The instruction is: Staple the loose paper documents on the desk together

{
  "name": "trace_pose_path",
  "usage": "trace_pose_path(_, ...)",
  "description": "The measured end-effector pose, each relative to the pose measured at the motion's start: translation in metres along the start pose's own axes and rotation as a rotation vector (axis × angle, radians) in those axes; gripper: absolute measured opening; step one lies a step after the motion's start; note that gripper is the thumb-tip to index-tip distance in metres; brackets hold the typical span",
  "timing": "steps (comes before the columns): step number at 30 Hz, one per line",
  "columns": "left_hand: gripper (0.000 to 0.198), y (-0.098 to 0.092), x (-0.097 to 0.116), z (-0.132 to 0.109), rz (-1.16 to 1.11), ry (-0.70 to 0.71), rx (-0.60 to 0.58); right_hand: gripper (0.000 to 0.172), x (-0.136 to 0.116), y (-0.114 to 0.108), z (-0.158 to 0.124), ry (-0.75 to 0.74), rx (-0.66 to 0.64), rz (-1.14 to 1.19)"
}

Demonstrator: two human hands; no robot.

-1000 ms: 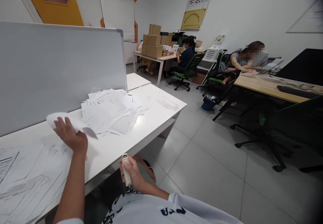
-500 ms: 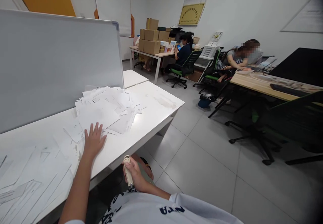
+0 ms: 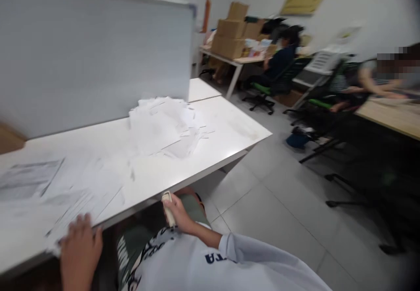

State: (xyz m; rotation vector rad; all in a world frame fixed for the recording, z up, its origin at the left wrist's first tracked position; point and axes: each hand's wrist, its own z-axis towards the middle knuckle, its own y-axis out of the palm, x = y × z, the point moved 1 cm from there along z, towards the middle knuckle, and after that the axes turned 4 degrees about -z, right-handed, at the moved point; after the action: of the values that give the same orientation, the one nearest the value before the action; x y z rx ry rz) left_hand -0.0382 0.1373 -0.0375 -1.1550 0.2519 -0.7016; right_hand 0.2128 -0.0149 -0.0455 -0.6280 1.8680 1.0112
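Observation:
My left hand (image 3: 80, 254) is at the bottom left, at the front edge of the white desk (image 3: 226, 127), and its fingers touch loose paper sheets (image 3: 68, 190) that spread to that edge. The picture is blurred, so its grip is hard to read. Farther back lies a messy pile of white paper (image 3: 160, 127). My right hand (image 3: 179, 214) is below the desk edge, close to my body, and holds a small cream plastic hand tool (image 3: 168, 210).
A white partition panel (image 3: 92, 50) runs along the desk's back. Beyond the desk are grey floor tiles (image 3: 272, 225), seated co-workers (image 3: 278, 59), stacked cardboard boxes (image 3: 229, 33) and a wooden desk (image 3: 393, 118) on the right.
My left hand has moved from beside the pile toward the lower left, at the desk's front edge. The view has swung and blurred. My right hand still holds the cream tool.

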Motion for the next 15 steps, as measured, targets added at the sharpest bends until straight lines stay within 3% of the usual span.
trace_pose_path(4, 0.06, -0.02, 0.012, -0.012, -0.06, -0.074, -0.134, 0.053, 0.023, 0.021, -0.014, 0.139, -0.114, -0.069)
trace_pose_path(8, 0.056, -0.04, -0.006, -0.003, -0.112, -0.139, -0.238, 0.044, 0.033, 0.03, -0.025, 0.087, -0.193, -0.251)
trace_pose_path(11, 0.056, -0.046, -0.03, 0.031, -0.088, -0.156, -0.236, 0.037, 0.033, 0.035, -0.024, -0.032, -0.233, -0.354)
trace_pose_path(15, 0.068, -0.03, -0.077, 0.091, -0.064, -0.212, -0.262, 0.038, 0.038, 0.041, -0.024, -0.071, -0.23, -0.395)
